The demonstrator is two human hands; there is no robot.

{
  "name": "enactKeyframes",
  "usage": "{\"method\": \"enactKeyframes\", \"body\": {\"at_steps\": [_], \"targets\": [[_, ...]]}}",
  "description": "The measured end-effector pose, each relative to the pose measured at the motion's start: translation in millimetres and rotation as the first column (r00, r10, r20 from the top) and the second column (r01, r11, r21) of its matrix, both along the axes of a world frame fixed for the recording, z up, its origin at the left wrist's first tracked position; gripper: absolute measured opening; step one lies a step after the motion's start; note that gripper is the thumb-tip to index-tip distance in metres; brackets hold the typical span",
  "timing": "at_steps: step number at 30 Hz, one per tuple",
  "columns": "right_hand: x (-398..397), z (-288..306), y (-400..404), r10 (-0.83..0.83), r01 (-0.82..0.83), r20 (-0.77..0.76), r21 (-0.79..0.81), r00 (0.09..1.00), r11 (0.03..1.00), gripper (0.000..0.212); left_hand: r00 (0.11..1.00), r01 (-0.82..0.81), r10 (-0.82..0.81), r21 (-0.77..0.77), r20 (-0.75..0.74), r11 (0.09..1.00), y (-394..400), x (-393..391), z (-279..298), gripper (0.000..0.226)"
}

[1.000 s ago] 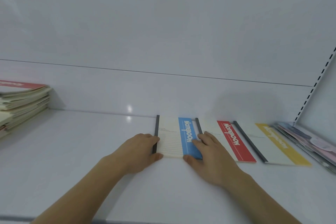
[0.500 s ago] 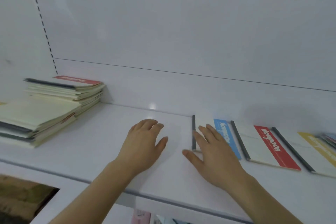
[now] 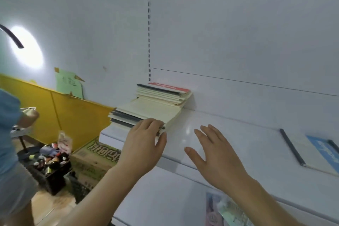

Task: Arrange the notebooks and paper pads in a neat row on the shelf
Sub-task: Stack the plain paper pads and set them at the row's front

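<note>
Left hand (image 3: 145, 145) is at the near corner of the front stack of notebooks (image 3: 146, 113), fingers (image 3: 153, 124) curled against its edge and thumb spread below, touching the stack but with no closed grip on any one book. Just beyond those fingertips the cream top cover of that stack lies flat, dark spines showing along its left side. Behind it, further from the fingers and against the shelf's back panel, sits a taller stack (image 3: 165, 92) with a red-banded cover on top. Right hand (image 3: 215, 154) hovers flat above the white shelf (image 3: 247, 139), fingers fanned wide open, holding nothing; whether the palm touches the board is hard to tell. Well off to the right of those fingers, a single notebook with a blue band (image 3: 310, 150) lies flat on the shelf, dark spine towards the hand. Bare shelf board fills the gap between the two hands.
</note>
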State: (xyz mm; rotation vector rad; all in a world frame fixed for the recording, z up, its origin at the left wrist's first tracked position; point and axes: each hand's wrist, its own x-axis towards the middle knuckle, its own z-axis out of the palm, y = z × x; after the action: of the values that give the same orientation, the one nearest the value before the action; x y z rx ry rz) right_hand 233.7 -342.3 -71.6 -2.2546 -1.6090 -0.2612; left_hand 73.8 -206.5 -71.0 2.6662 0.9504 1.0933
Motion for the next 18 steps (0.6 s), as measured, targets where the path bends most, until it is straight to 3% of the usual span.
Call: {"method": "enactKeyframes", "body": {"at_steps": [5,11,15,18], "targets": [[-34.3,9.2,54.2,0.047,-0.048,0.017,0.038,0.999,0.998,0.069,0.996,-0.073,0.072,-0.018,-0.048,0.997,48.3,-40.0,-1.8,0.04],[-29.5,7.7,117.5,0.05,-0.049,0.042,-0.008,0.998,0.999,0.069,0.99,-0.087,0.088,0.012,-0.109,0.996,105.9,-33.9,-7.4,0.054],[-18.6,6.9,149.4,0.063,-0.061,0.035,-0.057,0.997,0.997,0.069,0.952,-0.054,0.054,0.007,-0.302,0.999,136.5,-20.5,-4.7,0.079],[-14.6,11.9,162.5,0.099,-0.095,0.05,-0.075,0.994,0.993,0.057,0.919,-0.03,0.029,0.004,-0.394,1.0,160.5,-13.5,-2.9,0.082]]}}
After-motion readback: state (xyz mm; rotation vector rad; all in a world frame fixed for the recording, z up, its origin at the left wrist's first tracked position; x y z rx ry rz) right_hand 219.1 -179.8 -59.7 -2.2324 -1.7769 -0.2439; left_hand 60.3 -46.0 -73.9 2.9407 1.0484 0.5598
